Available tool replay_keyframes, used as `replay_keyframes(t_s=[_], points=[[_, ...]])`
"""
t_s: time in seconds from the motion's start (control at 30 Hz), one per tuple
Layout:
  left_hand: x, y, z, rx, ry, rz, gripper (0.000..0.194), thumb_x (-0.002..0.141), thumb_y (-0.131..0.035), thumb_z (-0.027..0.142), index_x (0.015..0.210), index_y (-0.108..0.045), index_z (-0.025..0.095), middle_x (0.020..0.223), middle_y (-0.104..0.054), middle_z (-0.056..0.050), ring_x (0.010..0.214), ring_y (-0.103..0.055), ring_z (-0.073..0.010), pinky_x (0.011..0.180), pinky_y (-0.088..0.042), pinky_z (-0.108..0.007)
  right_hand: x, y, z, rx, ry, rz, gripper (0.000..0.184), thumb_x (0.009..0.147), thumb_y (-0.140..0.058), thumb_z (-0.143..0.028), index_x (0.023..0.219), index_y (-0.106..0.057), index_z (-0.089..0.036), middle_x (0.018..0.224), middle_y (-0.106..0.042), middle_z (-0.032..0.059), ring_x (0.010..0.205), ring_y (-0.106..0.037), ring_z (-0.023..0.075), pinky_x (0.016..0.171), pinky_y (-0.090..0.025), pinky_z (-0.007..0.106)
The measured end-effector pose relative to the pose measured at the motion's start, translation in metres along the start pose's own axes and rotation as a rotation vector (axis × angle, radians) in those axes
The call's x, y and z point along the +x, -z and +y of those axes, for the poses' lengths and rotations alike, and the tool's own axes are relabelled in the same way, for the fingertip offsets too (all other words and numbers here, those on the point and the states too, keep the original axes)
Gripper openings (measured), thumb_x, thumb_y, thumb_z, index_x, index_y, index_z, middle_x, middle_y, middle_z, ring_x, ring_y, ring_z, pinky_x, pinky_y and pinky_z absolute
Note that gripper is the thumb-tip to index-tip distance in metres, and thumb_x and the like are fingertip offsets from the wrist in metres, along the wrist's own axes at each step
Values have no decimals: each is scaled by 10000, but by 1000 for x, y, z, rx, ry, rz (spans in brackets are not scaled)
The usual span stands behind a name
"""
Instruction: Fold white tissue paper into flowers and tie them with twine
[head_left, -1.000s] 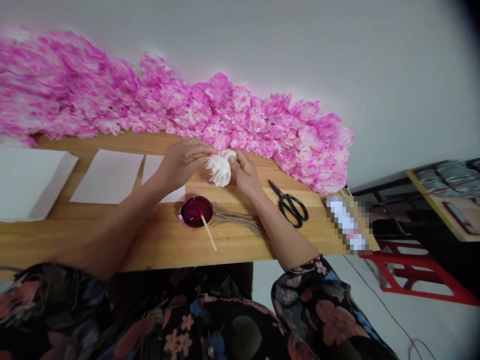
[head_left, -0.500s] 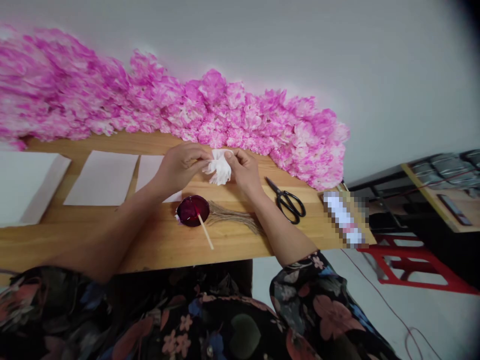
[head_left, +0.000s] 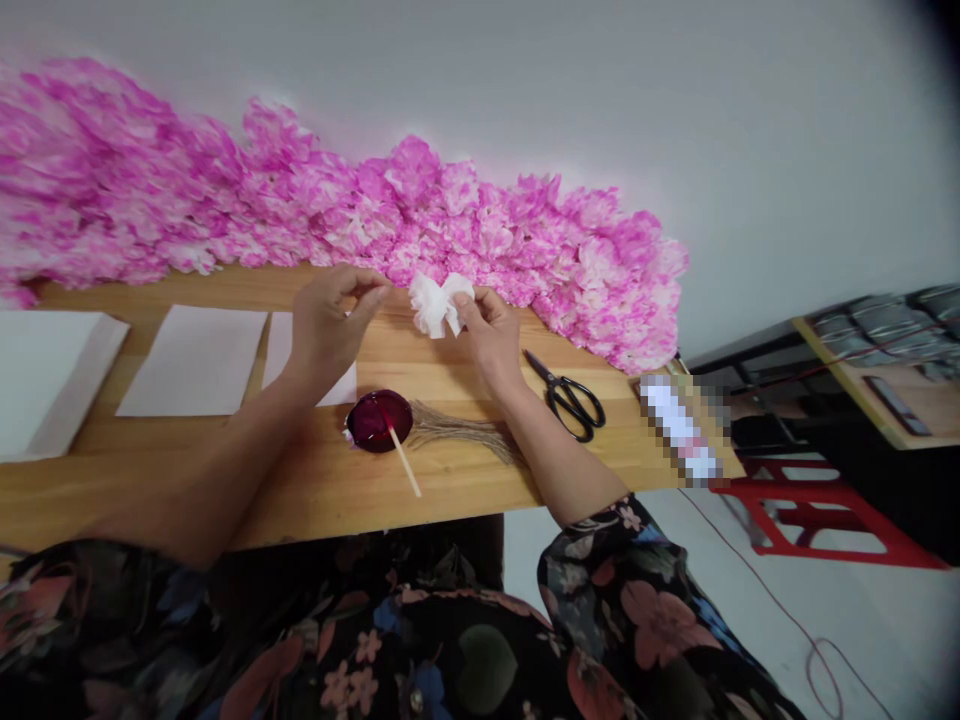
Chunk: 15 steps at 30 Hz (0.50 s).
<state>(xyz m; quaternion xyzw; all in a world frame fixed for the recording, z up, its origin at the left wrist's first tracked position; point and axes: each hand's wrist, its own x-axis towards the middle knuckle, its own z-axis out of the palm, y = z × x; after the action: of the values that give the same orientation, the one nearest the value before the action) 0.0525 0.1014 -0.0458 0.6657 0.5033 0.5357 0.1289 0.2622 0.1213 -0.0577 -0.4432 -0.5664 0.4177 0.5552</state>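
Observation:
A white tissue-paper flower (head_left: 433, 304), gathered at its middle and fanned out in ruffles, is pinched between the thumb and fingers of my right hand (head_left: 491, 335). To its left, apart from the flower, my left hand (head_left: 330, 322) has thumb and forefinger pressed together; whatever is between them, if anything, is too small to make out. Below the hands stands a small bowl of dark magenta liquid (head_left: 369, 425) with a pale wooden stick (head_left: 405, 462) leaning out of it. Thin brown twine strands (head_left: 465, 430) lie beside the bowl, under my right forearm.
Pink-and-white paper flowers (head_left: 420, 215) are heaped along the wall. White paper sheets (head_left: 193, 360) and a thicker stack (head_left: 52, 380) lie on the wooden table (head_left: 315, 500) at left. Black scissors (head_left: 570, 400) lie right of my right hand. A red stool (head_left: 832, 525) stands beyond the table's end.
My left hand has drawn away to the left from the white flower. My right hand keeps hold of the flower, which has risen slightly and now spreads into two ruffled sides.

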Motion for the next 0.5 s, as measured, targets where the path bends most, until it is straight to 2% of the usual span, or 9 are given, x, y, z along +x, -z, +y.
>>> replay_keyframes(t_s=[0.23,0.37,0.5], points=[[-6,-7,7,-17,-33,-124,114,894,-733,335,815,-747,254,873,-757,-7,840,-680,-204,808,-537,-350,-1,-3,-1,34,-27,-37,414,823,-764,-619,956,-672,-237,866,-726,-7,795,-653,156,751,-543,302],[-8,-12,7,45,-24,-124,124,850,-787,347,839,-737,234,877,-753,-26,857,-671,-219,800,-513,-352,-3,-6,-1,47,-20,-87,405,833,-763,-605,993,-678,-243,901,-760,7,815,-692,166,779,-575,321],[-9,-13,6,115,4,-118,138,844,-757,320,775,-683,226,778,-693,-17,779,-622,-210,744,-472,-343,-5,-9,-1,34,2,-134,365,840,-771,-558,1001,-701,-238,941,-776,14,832,-700,161,801,-582,321]])
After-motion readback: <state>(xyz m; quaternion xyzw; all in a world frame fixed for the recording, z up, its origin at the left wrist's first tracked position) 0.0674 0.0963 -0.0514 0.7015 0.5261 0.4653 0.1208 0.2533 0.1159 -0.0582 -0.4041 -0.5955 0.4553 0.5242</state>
